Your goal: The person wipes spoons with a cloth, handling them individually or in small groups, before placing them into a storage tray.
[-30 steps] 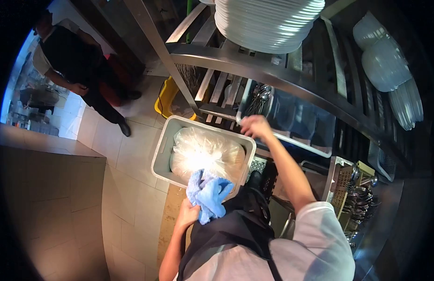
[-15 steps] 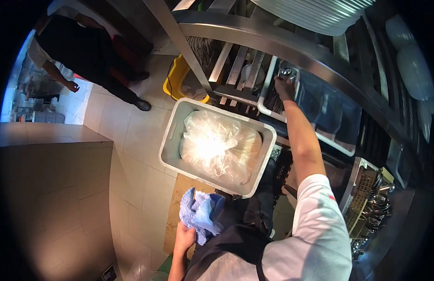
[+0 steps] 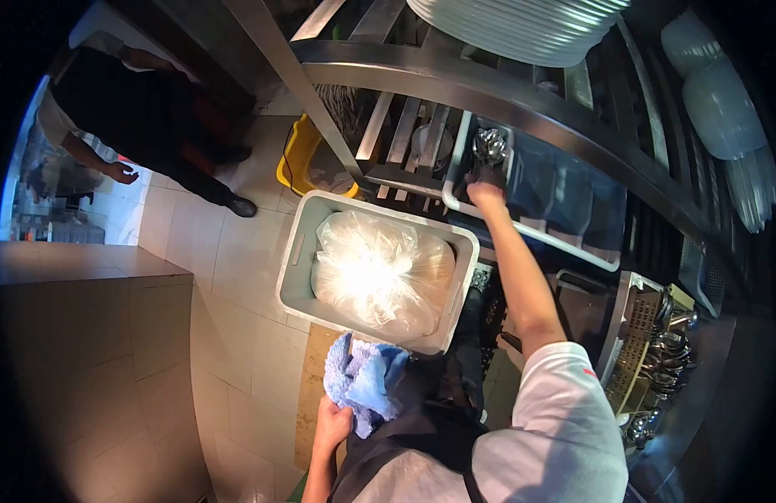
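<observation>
My left hand [image 3: 332, 426] is closed around a bunched light-blue cloth [image 3: 364, 379], held in front of my dark apron. My right arm reaches out to a white-rimmed tray with compartments [image 3: 564, 248] on the rack. Inside its left compartment is my right hand [image 3: 487, 188], its fingers dark with shadow. Just beyond those fingers lies a cluster of shiny metal cutlery [image 3: 490, 145], seemingly spoon heads. Whether the fingers grip the handles is hidden. Between my two arms stands a grey tub [image 3: 294, 281] with clear plastic bags [image 3: 380, 268] in it, glaring with light.
A metal rack post [image 3: 300, 92] and shelf beam overhang the tray. Stacked white plates [image 3: 522, 29] sit above. More cutlery [image 3: 669, 360] hangs by a perforated holder at right. A yellow bucket [image 3: 292, 163] stands on the floor, and another person [image 3: 124, 121] is at upper left.
My right hand has drawn back a little toward me within the tray's compartment, and more of the shiny cutlery shows beyond it. The left hand keeps the cloth. The view has shifted slightly.
</observation>
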`<state>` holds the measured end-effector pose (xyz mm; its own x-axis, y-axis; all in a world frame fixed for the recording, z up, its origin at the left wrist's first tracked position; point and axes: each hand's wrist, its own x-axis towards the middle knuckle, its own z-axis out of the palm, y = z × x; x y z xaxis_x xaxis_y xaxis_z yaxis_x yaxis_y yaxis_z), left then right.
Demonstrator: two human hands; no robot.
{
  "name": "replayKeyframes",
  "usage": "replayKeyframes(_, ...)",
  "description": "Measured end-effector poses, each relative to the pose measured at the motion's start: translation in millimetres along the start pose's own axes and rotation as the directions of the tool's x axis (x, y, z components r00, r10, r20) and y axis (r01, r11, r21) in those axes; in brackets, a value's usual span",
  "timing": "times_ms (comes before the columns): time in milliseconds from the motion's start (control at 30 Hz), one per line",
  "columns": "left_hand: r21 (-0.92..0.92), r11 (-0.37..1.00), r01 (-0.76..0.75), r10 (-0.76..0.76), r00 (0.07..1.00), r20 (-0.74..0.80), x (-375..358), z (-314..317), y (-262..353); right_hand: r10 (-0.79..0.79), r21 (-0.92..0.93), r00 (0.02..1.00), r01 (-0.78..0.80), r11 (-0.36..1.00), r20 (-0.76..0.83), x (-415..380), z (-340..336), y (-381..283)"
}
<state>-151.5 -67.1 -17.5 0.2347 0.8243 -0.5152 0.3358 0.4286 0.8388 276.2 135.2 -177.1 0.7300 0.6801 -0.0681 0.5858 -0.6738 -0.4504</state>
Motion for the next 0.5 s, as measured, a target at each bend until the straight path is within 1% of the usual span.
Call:
replayKeyframes(33,0.004,1.000,0.016,-0.016,1.000,0.016,0,-2,-1,0.046,-0.032,0.996,-0.049,0.998,-0.081,-15,-2,-12)
replayKeyframes(67,0.009,0.999,0.035,-0.035,0.999,0.032,-1,-3,-2,0.046,-0.030,0.996,-0.048,0.998,-0.077,-13,9,-9)
replayKeyframes(133,0.017,0.999,0.042,-0.042,0.999,0.016,-2,-1,3,0.095,-0.060,0.976,-0.085,0.995,0.194,1,42,3)
replayKeyframes(167,0.022,0.999,0.043,-0.043,0.999,0.004,-1,-1,5,0.098,-0.057,0.976,-0.089,0.994,0.193,10,38,4)
replayKeyframes(200,0.026,0.999,0.041,-0.041,0.999,0.007,-1,-2,2,0.049,0.004,0.910,-0.056,0.998,0.411,19,31,4)
replayKeyframes(233,0.044,0.998,0.046,-0.047,0.999,0.019,-2,-4,-4,-0.013,0.070,0.796,-0.038,0.997,0.606,21,27,4)
replayKeyframes(267,0.061,0.997,0.048,-0.050,0.998,0.030,-2,-5,-8,0.101,0.143,0.832,-0.212,0.967,0.546,17,24,2)
replayKeyframes(300,0.058,0.997,0.044,-0.046,0.998,0.032,0,-6,-12,0.100,0.143,0.835,-0.209,0.967,0.541,17,15,3)
replayKeyframes(333,0.036,0.999,0.025,-0.026,0.999,0.031,-1,-6,-16,0.142,0.337,0.725,-0.472,0.814,0.674,17,2,8)
replayKeyframes(367,0.014,1.000,0.009,-0.009,1.000,0.030,-2,-5,-18,0.119,0.443,0.595,-0.703,0.557,0.795,11,-16,7)
replayKeyframes(433,-0.025,1.000,0.000,0.001,1.000,0.027,-1,-2,-11,0.106,0.449,0.616,-0.671,0.590,0.781,-13,-60,-5)
replayKeyframes(500,-0.062,0.998,-0.009,0.011,1.000,0.028,1,1,-1,0.062,0.460,0.656,-0.591,0.663,0.752,-23,-78,-3)
